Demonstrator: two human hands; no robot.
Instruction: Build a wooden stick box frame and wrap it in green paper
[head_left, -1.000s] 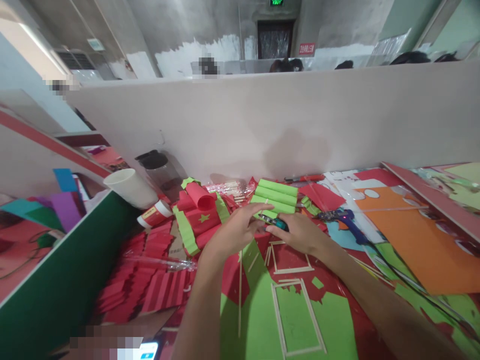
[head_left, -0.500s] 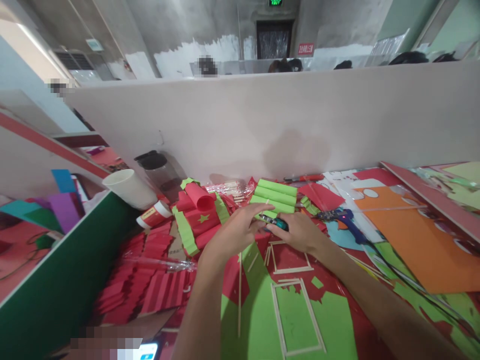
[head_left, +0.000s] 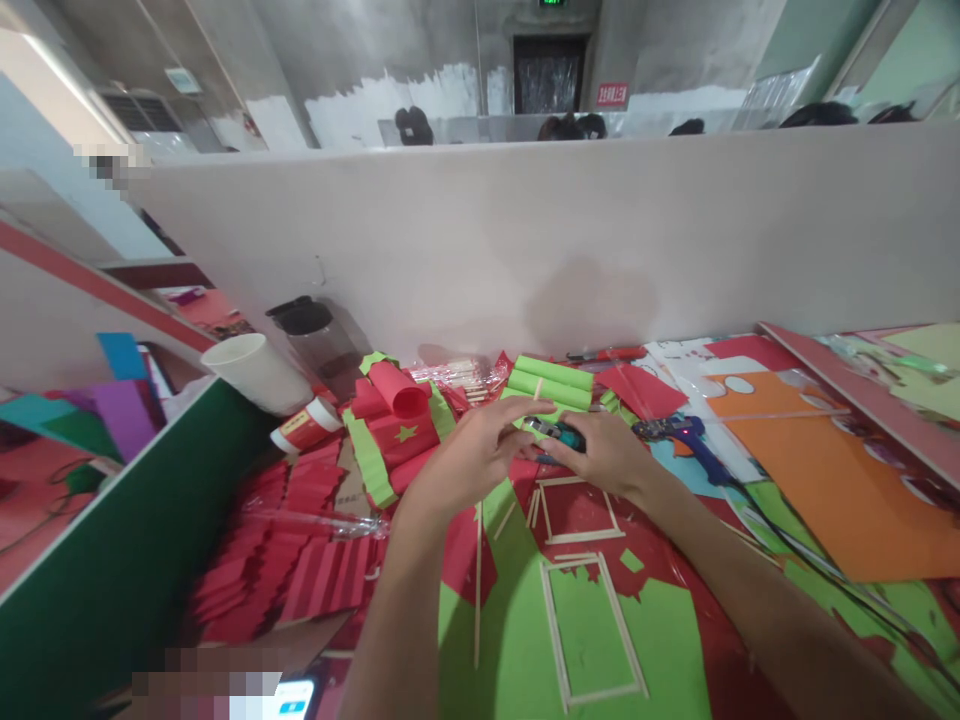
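Observation:
My right hand (head_left: 611, 448) is wrapped round teal-handled pliers (head_left: 564, 433), whose metal jaws point left toward my other hand. Between the fingers of my left hand (head_left: 487, 440) a thin wooden stick (head_left: 539, 387) is pinched, its pale tip poking up. The jaws are close to the stick; whether they touch it is hidden by my fingers. Below lies a rectangular stick frame (head_left: 551, 625) on green paper (head_left: 495, 660). A second stick frame (head_left: 585, 538) rests on red paper beyond it. One long loose stick (head_left: 478, 600) lies to their left.
A blue glue gun (head_left: 697, 445) with a cord lies at right, beside orange paper (head_left: 840, 470). Rolled green paper (head_left: 551, 375) and a red-green paper piece with a star (head_left: 405, 434) are at the back. A white cup (head_left: 255, 372) stands left, near a green divider (head_left: 135, 560).
My hands have shifted slightly, and the pliers have turned and moved a little right. More of the stick's tip shows above my left fingers.

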